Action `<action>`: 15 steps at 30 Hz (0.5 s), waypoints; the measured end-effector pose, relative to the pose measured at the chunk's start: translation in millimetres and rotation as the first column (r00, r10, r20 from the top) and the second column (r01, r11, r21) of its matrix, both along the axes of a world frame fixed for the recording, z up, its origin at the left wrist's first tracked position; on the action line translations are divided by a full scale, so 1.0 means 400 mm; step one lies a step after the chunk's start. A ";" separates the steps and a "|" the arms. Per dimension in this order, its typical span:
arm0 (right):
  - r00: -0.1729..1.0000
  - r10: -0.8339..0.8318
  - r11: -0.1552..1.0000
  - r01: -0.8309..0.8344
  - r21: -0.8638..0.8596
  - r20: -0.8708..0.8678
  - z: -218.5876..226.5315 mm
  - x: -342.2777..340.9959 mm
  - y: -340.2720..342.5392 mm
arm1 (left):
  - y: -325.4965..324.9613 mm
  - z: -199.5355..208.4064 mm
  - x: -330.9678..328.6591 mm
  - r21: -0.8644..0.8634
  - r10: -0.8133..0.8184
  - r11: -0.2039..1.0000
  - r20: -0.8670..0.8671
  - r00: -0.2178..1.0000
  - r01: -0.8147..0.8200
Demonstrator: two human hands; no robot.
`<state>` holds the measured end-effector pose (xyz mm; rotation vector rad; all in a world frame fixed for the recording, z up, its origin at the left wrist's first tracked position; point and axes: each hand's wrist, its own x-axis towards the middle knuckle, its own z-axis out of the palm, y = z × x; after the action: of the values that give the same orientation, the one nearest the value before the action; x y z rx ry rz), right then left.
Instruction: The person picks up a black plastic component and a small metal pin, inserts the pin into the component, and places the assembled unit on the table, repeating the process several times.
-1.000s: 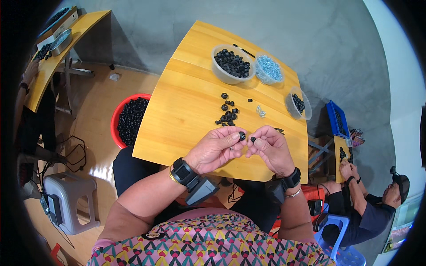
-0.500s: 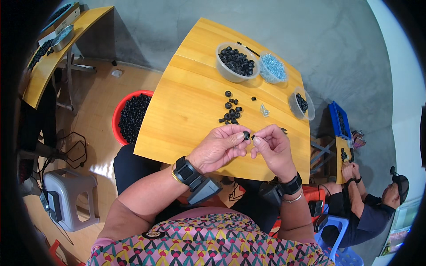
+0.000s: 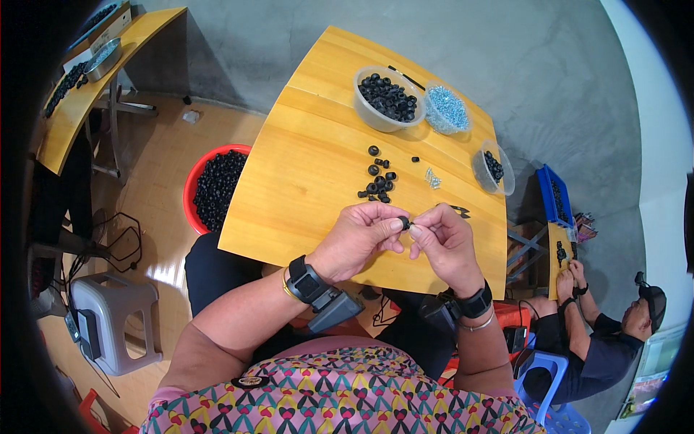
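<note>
Over the near part of the wooden table (image 3: pixel 289 173), my left hand (image 3: pixel 356 242) pinches a small round black plastic part (image 3: pixel 404 223) between thumb and fingers. My right hand (image 3: pixel 450 246) is closed in a pinch right against that part. Whatever its fingertips hold is mostly hidden and too small to name. Just beyond my hands lie several loose black parts (image 3: pixel 380 183) of similar rounded shape. To their right are one lone black piece (image 3: pixel 415 159) and a little heap of small shiny metal pieces (image 3: pixel 432 179). Dark pointed snips (image 3: pixel 460 212) lie beside my right hand.
At the table's far side stand a bowl of black parts (image 3: pixel 367 116), a bowl of bluish shiny pieces (image 3: pixel 447 110) and a smaller clear bowl (image 3: pixel 507 182). A red basin (image 3: pixel 189 189) and grey stool (image 3: pixel 108 296) stand left. A co-worker (image 3: pixel 614 340) sits at the right.
My right fingertips have closed the small gap to my left hand, bringing the small dark piece they held up to the black part. The view has shifted slightly.
</note>
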<state>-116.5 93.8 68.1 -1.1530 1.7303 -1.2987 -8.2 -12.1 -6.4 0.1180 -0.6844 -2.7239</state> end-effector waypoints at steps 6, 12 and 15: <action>1.000 -0.022 1.000 0.022 -0.010 -0.007 -0.017 0.007 0.007 | 0.006 0.000 0.001 -0.119 0.089 0.990 0.059 0.994 -0.082; 0.983 -0.069 0.993 0.084 -0.078 0.172 -0.056 0.013 0.005 | 0.007 -0.006 -0.002 -0.233 0.156 0.963 0.064 0.986 -0.137; 0.971 -0.060 0.995 0.077 -0.068 0.230 -0.060 0.010 0.006 | 0.002 -0.003 0.000 -0.210 0.121 0.972 0.079 0.989 -0.102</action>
<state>-112.3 96.0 44.2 -0.9512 1.5762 -1.4889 -8.0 -11.3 -7.4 0.2264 -0.9508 -2.5363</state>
